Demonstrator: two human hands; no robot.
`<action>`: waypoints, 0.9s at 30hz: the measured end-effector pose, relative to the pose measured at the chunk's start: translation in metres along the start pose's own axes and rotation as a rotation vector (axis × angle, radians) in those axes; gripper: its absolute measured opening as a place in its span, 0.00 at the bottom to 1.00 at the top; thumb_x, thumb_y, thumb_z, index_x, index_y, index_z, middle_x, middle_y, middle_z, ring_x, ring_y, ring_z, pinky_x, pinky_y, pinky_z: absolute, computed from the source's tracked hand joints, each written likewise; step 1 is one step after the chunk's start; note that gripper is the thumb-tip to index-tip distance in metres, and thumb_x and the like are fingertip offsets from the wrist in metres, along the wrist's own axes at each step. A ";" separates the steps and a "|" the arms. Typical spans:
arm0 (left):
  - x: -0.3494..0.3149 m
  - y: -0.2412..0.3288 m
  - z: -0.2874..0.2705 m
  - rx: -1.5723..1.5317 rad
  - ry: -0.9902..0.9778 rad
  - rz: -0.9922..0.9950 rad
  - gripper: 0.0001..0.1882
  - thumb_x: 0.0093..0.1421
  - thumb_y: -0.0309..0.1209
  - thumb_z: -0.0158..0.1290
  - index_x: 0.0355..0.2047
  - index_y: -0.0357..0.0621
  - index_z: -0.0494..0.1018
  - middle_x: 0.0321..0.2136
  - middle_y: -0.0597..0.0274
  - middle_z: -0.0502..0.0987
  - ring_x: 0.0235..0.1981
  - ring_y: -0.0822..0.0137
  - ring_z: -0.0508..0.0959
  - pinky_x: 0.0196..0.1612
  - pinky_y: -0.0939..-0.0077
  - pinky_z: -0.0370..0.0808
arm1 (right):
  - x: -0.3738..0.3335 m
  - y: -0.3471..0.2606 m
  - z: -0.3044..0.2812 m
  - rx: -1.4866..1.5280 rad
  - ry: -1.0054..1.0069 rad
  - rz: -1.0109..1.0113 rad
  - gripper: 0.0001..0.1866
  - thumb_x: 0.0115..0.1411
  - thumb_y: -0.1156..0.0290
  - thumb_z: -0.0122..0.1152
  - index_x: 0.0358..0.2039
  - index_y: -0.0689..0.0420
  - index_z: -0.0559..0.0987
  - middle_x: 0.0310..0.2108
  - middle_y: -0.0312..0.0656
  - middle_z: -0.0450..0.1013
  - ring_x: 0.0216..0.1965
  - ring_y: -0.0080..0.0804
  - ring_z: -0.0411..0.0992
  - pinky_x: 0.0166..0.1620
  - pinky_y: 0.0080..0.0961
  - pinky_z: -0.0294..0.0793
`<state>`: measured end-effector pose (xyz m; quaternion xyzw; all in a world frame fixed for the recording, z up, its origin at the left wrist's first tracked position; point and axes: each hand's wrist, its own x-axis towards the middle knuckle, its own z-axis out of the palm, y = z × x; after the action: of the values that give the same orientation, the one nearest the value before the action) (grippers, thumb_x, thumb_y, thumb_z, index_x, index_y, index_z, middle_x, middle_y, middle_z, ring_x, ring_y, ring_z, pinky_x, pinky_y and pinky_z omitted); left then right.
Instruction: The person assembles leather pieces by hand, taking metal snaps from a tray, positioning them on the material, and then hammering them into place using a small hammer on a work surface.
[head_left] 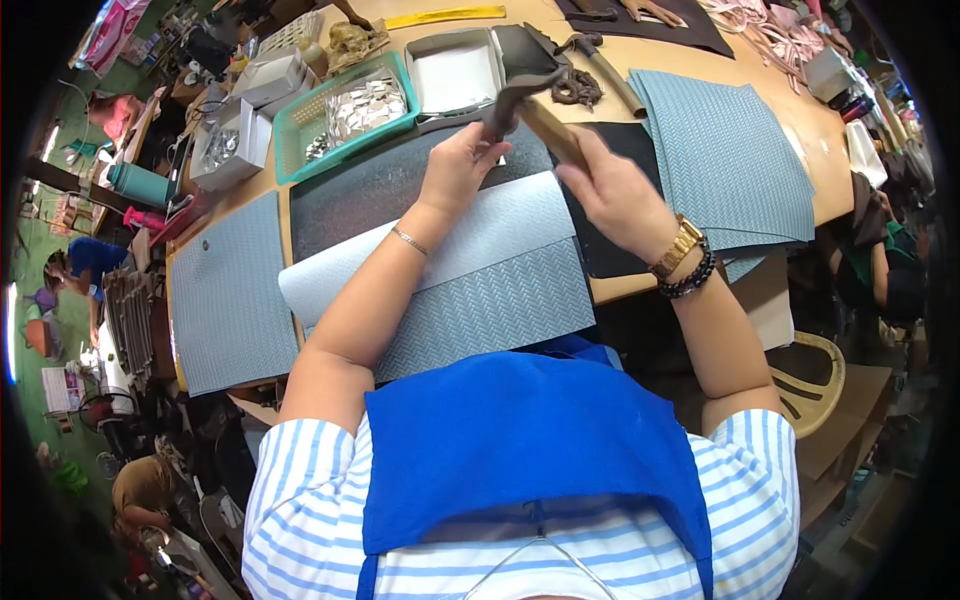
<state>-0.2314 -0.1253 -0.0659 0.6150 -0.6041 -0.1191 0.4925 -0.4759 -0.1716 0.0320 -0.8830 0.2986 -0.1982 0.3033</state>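
My right hand [622, 192] grips the wooden handle of a hammer [548, 130]. The hammer's dark curved head is raised above my left hand [458, 168], overlapping its fingertips in the picture. My left fingers are pinched together over a dark work slab [350, 205]; what they hold is too small and too covered to make out. Below them lies a blue-grey herringbone-patterned sheet [500, 305], its far edge folded back toward me so the pale underside [430, 245] shows. The left forearm crosses this sheet.
A green basket [283, 135] with small pale pieces stands beyond the slab, beside a pale tray [455, 75]. Patterned sheets lie left [235, 300] and right [730, 160]. Another hammer [612, 75] rests at the far side, near a co-worker's hand [655, 12].
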 end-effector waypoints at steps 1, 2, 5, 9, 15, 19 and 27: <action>-0.001 0.000 -0.001 -0.033 -0.019 -0.034 0.11 0.65 0.30 0.63 0.44 0.38 0.76 0.36 0.55 0.86 0.35 0.66 0.87 0.38 0.72 0.82 | -0.003 0.004 0.000 0.000 -0.004 -0.001 0.27 0.70 0.63 0.59 0.65 0.59 0.65 0.44 0.67 0.77 0.49 0.68 0.75 0.46 0.50 0.78; -0.002 0.000 -0.002 -0.065 -0.037 -0.069 0.12 0.67 0.32 0.61 0.45 0.39 0.75 0.36 0.51 0.85 0.35 0.61 0.87 0.38 0.69 0.82 | -0.007 0.012 0.000 0.055 0.050 0.010 0.27 0.70 0.62 0.58 0.65 0.58 0.66 0.43 0.66 0.77 0.48 0.66 0.76 0.46 0.50 0.78; -0.003 -0.002 0.000 0.000 0.008 -0.065 0.10 0.71 0.31 0.55 0.46 0.39 0.69 0.34 0.50 0.85 0.35 0.60 0.87 0.37 0.67 0.81 | -0.019 0.042 0.005 0.000 0.267 0.028 0.25 0.70 0.61 0.59 0.64 0.55 0.69 0.45 0.61 0.79 0.46 0.63 0.78 0.46 0.48 0.79; 0.002 -0.010 -0.005 -0.305 0.118 -0.239 0.08 0.76 0.34 0.47 0.46 0.42 0.66 0.38 0.62 0.82 0.34 0.74 0.81 0.38 0.76 0.79 | -0.005 0.072 0.011 -0.312 0.425 -0.056 0.21 0.67 0.65 0.62 0.59 0.55 0.76 0.45 0.54 0.79 0.43 0.57 0.78 0.47 0.44 0.78; 0.047 -0.004 -0.024 -0.152 0.237 -0.049 0.10 0.70 0.33 0.56 0.47 0.39 0.77 0.38 0.54 0.83 0.38 0.64 0.85 0.38 0.68 0.80 | 0.062 0.037 0.101 -0.008 0.246 -0.041 0.11 0.65 0.65 0.63 0.45 0.53 0.86 0.42 0.45 0.81 0.45 0.47 0.78 0.52 0.40 0.78; 0.087 -0.025 -0.037 0.460 0.082 0.276 0.10 0.67 0.34 0.58 0.47 0.50 0.80 0.39 0.56 0.83 0.40 0.56 0.85 0.41 0.61 0.80 | 0.066 0.051 0.128 -0.158 0.300 -0.046 0.10 0.62 0.67 0.65 0.42 0.52 0.87 0.40 0.44 0.80 0.45 0.47 0.78 0.50 0.40 0.79; 0.112 -0.088 -0.044 1.119 -0.379 0.224 0.16 0.66 0.42 0.56 0.54 0.66 0.80 0.40 0.60 0.82 0.42 0.53 0.83 0.44 0.56 0.78 | 0.065 0.041 0.131 -0.035 0.374 -0.155 0.04 0.62 0.70 0.64 0.33 0.55 0.82 0.35 0.45 0.79 0.41 0.49 0.77 0.46 0.43 0.78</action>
<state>-0.1163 -0.2198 -0.0606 0.6816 -0.7134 0.1621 -0.0127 -0.3749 -0.1856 -0.0805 -0.8564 0.2843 -0.3759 0.2109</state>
